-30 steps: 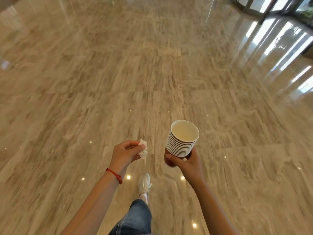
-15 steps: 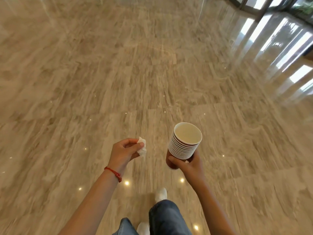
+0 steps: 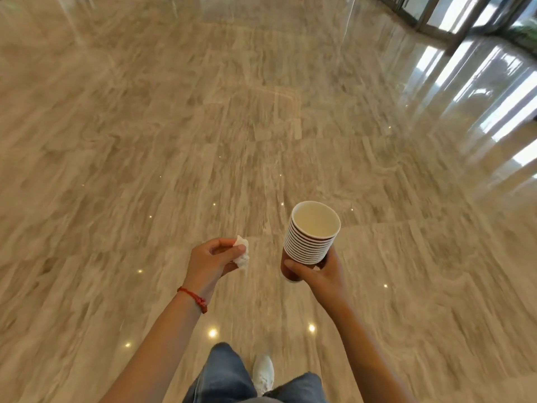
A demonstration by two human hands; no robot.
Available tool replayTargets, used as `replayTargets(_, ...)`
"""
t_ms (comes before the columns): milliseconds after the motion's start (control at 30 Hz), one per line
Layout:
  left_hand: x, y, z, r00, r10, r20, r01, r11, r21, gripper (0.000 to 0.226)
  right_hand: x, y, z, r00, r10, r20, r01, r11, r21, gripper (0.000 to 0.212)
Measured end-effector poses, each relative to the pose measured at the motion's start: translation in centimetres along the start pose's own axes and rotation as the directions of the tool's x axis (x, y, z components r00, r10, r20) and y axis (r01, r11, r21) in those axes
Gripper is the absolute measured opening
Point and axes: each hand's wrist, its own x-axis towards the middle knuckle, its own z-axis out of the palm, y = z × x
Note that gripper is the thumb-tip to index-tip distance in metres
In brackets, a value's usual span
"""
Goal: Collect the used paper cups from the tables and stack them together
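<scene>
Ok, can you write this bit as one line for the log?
left hand: pinches crumpled tissue | right hand: holds cup stack upright | tables: none in view | underfoot: marble floor

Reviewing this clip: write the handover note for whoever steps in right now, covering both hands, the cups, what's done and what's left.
Left hand: pinches a crumpled white tissue.
Right hand: grips the stack of paper cups near its base, upright, mouth up, top cup looks empty.
Done: many cups already nested into one stack.
Where: over polished marble floor; no tables or loose cups in view.
Left: cannot tell if more cups remain; stack and tissue are not yet put down.
</scene>
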Motion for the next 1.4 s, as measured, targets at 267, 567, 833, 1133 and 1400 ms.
replayTargets(267, 16.8, 6.1, 4.1, 1.0, 0.0, -0.009, -0.001, 1.0, -0.016, 0.012, 17.8, -1.4, 2.0, 1.0, 0.016, 0.007, -0.016, 1.0, 0.004, 0.053)
replayTargets(567, 38.3, 16.3, 7.3, 0.999, -0.014, 0.044, 0.014, 1.0, -0.003, 0.011, 40.8, -5.3, 6.9, 1.0, 0.002, -0.013, -0.001, 1.0, 0.001, 0.056)
replayTargets(833, 53.4, 22.7, 11.2, 0.998, -0.033, 0.047, 0.033, 0.999, -0.015, 0.012, 57.1, -6.7, 8.1, 1.0, 0.023, -0.013, -0.023, 1.0, 0.008, 0.053)
replayTargets(1133, 73.9, 29.6, 18.1, 1.0, -0.021, -0.021, 0.021, 1.0, -0.008, 0.015, 80.6, -7.3, 8.5, 1.0, 0.015, 0.018, -0.015, 1.0, -0.01, 0.051)
replayTargets(1400, 89.5, 38.3, 23.3, 0.998, 0.009, -0.057, -0.009, 1.0, 0.004, 0.015, 99.7, -11.5, 8.9, 1.0, 0.012, 0.022, -0.012, 1.0, 0.002, 0.056)
